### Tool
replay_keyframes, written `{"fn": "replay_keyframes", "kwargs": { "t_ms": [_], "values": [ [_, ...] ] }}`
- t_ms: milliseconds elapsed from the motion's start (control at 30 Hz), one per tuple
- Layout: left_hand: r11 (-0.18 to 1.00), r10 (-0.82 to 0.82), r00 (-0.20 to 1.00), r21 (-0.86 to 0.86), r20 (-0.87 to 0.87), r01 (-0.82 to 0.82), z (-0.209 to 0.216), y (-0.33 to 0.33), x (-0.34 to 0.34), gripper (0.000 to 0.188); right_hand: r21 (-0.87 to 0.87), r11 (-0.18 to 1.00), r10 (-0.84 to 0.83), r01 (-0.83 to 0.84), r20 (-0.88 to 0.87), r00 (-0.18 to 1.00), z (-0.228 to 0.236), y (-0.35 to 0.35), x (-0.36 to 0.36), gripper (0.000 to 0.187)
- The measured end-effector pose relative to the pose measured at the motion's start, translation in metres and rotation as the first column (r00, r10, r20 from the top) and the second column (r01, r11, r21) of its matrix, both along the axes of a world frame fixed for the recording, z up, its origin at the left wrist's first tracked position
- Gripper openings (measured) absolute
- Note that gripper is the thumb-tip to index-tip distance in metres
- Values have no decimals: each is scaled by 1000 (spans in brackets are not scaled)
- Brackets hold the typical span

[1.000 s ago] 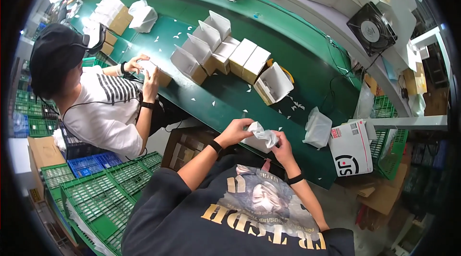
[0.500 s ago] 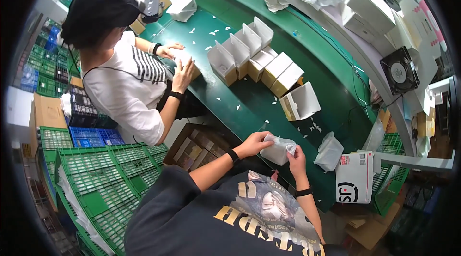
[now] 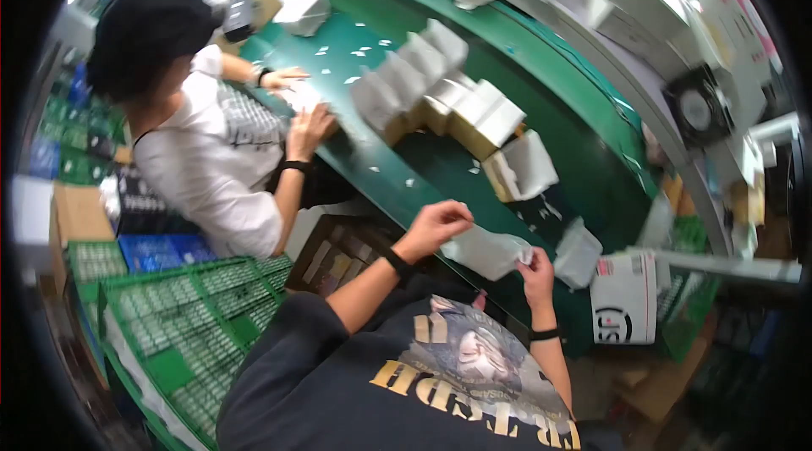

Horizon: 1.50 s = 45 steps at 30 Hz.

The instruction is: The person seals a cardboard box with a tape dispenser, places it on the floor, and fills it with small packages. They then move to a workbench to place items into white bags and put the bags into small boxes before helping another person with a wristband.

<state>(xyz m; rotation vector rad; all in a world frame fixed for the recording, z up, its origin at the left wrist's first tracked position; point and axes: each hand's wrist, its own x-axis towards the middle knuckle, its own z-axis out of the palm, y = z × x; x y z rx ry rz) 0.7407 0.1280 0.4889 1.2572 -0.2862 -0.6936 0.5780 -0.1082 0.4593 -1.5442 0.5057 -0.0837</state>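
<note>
A translucent white plastic bag [image 3: 486, 252] is stretched in front of me at the near edge of the green work table. My right hand [image 3: 536, 273] pinches its gathered right end. My left hand [image 3: 440, 227] is raised just above the bag's left end, thumb and fingers pressed together; blur hides whether anything is between them. To the right of my right hand, a white-wrapped package [image 3: 578, 255] sits on the table. Beyond my hands lies an open white-and-tan box [image 3: 524, 165], its white flap standing up.
More boxes [image 3: 480, 117] stand in a curved row, several with raised flaps. A co-worker [image 3: 199, 155] at left handles a small box. A printed white carton [image 3: 623, 299] stands at right, a fan [image 3: 700, 108] above it. Green crates [image 3: 194, 324] are stacked at lower left, beside an open cardboard box [image 3: 338, 261].
My left hand has moved up and left, away from my right hand. The bag, bunched between both hands before, is now drawn out lengthwise. The view has shifted slightly.
</note>
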Motion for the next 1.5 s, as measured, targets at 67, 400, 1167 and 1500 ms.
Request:
{"fn": "replay_keyframes", "kwargs": {
  "t_ms": [67,400,1167,1500],
  "values": [
    [986,77,994,139,72,-87,17,12,7,16,12,1000,-15,15,-8,1000,-1,-14,-10,29],
    [993,-25,996,115,84,15,-17,2,0,42,-76,979,-174,187,152,973,15,-9,-3,47],
    [920,326,588,106,-740,-377,-42,-4,-24,15,-759,259,952,-598,97,290,117,139,105,29],
    [881,254,362,59,-897,-470,-48,3,-60,15,-786,436,896,-438,335,292,95,124,64,21]
  ]
}}
